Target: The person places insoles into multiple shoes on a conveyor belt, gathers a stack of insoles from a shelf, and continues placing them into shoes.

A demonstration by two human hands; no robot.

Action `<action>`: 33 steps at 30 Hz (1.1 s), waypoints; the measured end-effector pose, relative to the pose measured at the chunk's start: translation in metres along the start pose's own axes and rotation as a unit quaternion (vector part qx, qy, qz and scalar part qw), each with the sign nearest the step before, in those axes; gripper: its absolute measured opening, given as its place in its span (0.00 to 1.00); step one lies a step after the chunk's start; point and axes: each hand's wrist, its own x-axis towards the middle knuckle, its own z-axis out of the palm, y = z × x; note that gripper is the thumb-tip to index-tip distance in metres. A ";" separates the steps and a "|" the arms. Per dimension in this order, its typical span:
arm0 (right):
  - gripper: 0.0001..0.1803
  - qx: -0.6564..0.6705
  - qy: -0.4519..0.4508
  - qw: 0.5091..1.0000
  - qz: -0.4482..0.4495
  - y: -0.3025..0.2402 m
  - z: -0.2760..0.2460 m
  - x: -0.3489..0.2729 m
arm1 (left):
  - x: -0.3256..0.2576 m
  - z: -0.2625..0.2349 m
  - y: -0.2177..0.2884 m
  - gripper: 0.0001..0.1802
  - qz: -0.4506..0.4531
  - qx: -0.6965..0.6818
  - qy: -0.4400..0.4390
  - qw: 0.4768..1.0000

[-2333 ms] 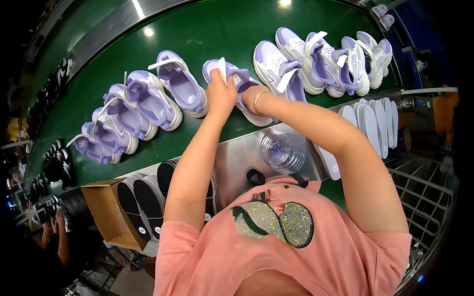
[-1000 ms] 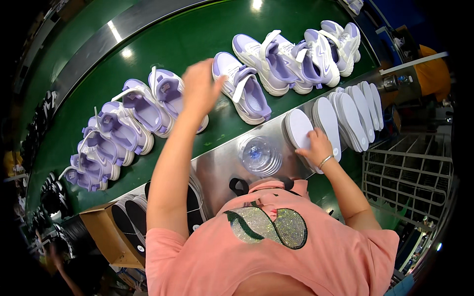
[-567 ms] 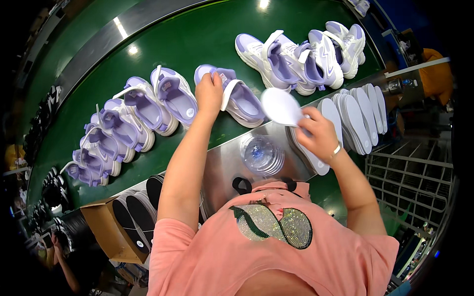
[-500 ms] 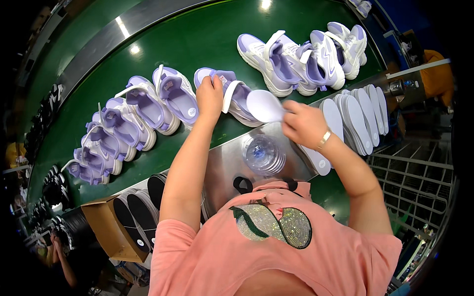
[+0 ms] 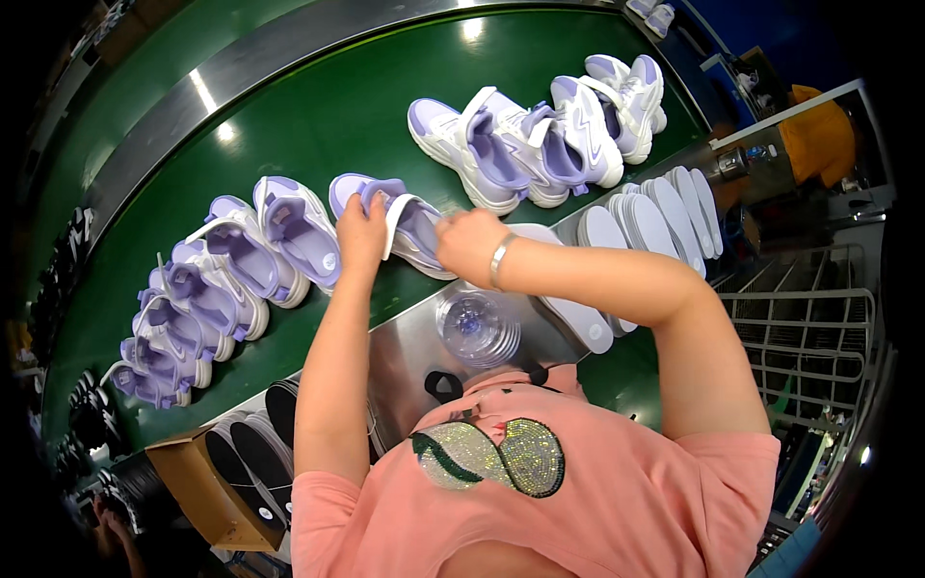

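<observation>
A white and lavender sneaker (image 5: 416,231) lies on the green surface in front of me, its opening turned toward my right. My left hand (image 5: 360,236) is closed on its tongue and upper near the toe. At the heel end, the curled fingers of my right hand (image 5: 470,248) reach into the shoe's opening. The white insole that this hand carried is now mostly hidden by the hand and the shoe. A white strap stands up across the shoe beside my left hand.
Several matching sneakers (image 5: 294,231) line up at left, and others (image 5: 491,149) at far right. Stacks of white insoles (image 5: 665,217) lie at right. A clear plastic container (image 5: 477,328) stands on the metal tray before me. A cardboard box (image 5: 198,486) holds dark insoles at lower left.
My right hand has moved left and brought the insole into the sneaker's opening. My left hand keeps its hold on the shoe. The whole view has shifted slightly.
</observation>
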 end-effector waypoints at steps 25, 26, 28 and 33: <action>0.07 0.145 0.040 0.987 0.062 0.006 0.059 0.065 | 0.007 0.012 -0.027 0.13 -0.036 -0.049 -0.027 0.998; 0.08 0.172 0.037 0.982 0.069 0.006 0.061 0.066 | 0.007 0.015 -0.036 0.12 -0.054 -0.100 -0.037 0.993; 0.09 0.188 0.009 0.976 0.108 0.003 0.058 0.071 | 0.008 0.016 -0.036 0.10 -0.053 -0.093 -0.036 0.994; 0.12 0.151 -0.101 0.981 0.062 0.011 0.071 0.091 | 0.013 0.018 -0.038 0.10 -0.054 -0.077 -0.039 0.995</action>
